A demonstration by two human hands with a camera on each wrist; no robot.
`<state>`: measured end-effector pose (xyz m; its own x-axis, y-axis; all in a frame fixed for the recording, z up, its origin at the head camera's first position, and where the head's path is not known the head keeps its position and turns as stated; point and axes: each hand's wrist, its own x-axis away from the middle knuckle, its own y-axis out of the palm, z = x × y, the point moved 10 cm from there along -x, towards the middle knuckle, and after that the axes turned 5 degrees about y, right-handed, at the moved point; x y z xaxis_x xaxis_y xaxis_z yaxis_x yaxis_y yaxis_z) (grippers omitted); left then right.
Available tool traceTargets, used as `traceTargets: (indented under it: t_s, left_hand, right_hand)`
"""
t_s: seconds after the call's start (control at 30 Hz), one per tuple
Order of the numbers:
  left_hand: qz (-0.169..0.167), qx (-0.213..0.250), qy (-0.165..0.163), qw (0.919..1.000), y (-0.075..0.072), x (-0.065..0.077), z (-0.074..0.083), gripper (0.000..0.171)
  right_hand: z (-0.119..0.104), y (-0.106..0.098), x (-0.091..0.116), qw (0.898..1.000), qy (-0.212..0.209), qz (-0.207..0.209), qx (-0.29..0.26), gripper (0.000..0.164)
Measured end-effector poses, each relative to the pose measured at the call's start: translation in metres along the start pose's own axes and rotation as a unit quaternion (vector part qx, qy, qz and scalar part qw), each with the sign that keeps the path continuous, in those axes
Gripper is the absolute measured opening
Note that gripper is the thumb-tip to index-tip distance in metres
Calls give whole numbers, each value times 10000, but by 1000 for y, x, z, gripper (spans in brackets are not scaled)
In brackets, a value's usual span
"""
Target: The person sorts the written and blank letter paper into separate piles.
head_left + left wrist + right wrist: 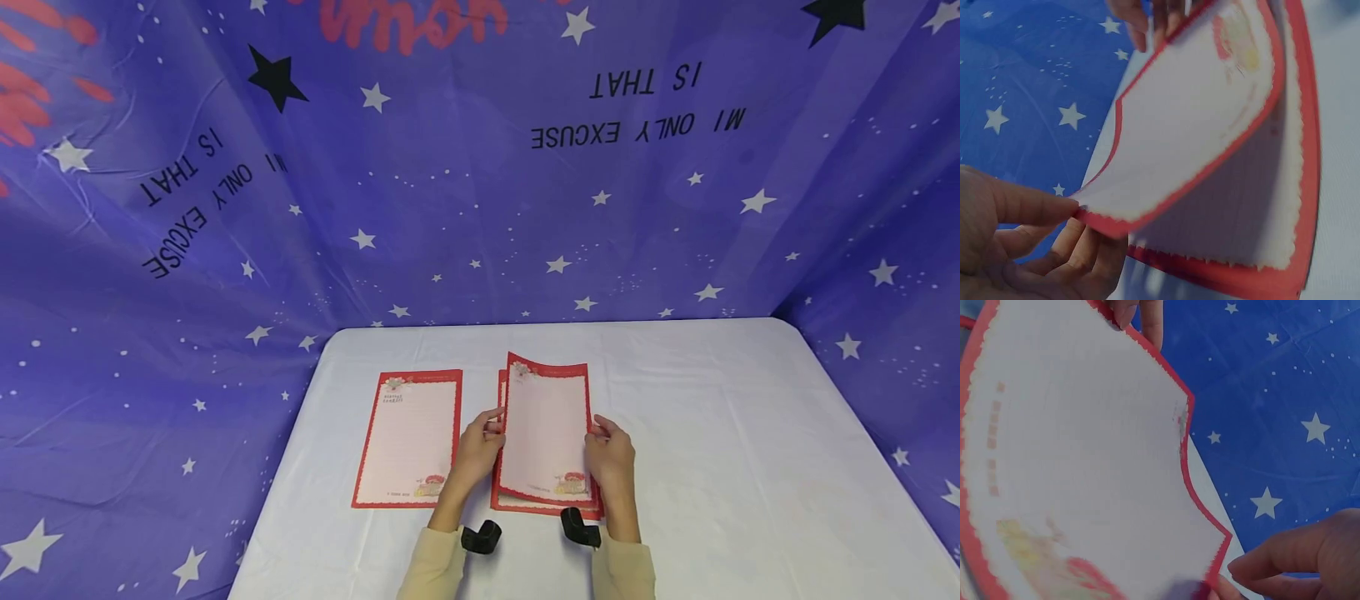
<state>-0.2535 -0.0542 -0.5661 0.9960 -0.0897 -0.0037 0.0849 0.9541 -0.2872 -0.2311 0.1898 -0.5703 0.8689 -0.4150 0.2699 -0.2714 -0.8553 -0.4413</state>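
A red-bordered sheet of letter paper (546, 433), bowed and raised, is held between both hands above similar red-bordered paper (1210, 240) on the table. At its left edge, my left hand (480, 448) pinches the border with thumb and fingers, clearest in the left wrist view. My right hand (611, 454) holds the opposite edge; its grip is partly cut off in the right wrist view, where one fingertip meets the border. Left of these, another red-bordered sheet (411, 437) lies flat, with small dark lettering near its top.
A white cloth (712, 450) covers the table. Purple-blue fabric (450, 208) with stars and lettering hangs behind and at both sides. Black curved pieces (482, 537) show at both wrists.
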Motion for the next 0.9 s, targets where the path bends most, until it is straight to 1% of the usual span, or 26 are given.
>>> traceTargets:
  t_s: [0.07,0.17,0.23,0.33,0.5,0.53,0.67,0.77,0.9]
  left_hand:
    - [-59,400,-64,9992,-2,1,0,49]
    - [-64,906,-124,9958,-9,3,1,51]
    - [-23,1090,-142,9939,-17,4,1,52]
    - [78,1175,-210,9928,-31,6,-2,52]
    - [448,1090,-282,9926,-64,12,-11,50]
    - [549,1086,-296,9921,-72,13,-13,50]
    - [1019,773,-349,9912,-107,20,-19,49]
    - [1365,544,-514,9878,-134,28,-26,50]
    - [1680,332,-848,9816,-165,40,-41,51]
  right_hand:
    - [-4,1,0,9999,-112,-33,-13,47]
    - [-13,2,0,9994,-358,-22,15,51]
    - [-21,3,2,9984,-558,-7,-44,53]
    - [-33,11,5,9969,-771,-81,-167,54]
    - [-55,36,16,9917,-1130,-471,-392,52]
    - [-59,42,18,9902,-1213,-553,-415,52]
    - [-73,70,30,9826,-1583,-823,-509,52]
    - [-79,95,38,9769,-1745,-1056,-635,52]
    - [-81,133,48,9688,-1868,-1462,-715,52]
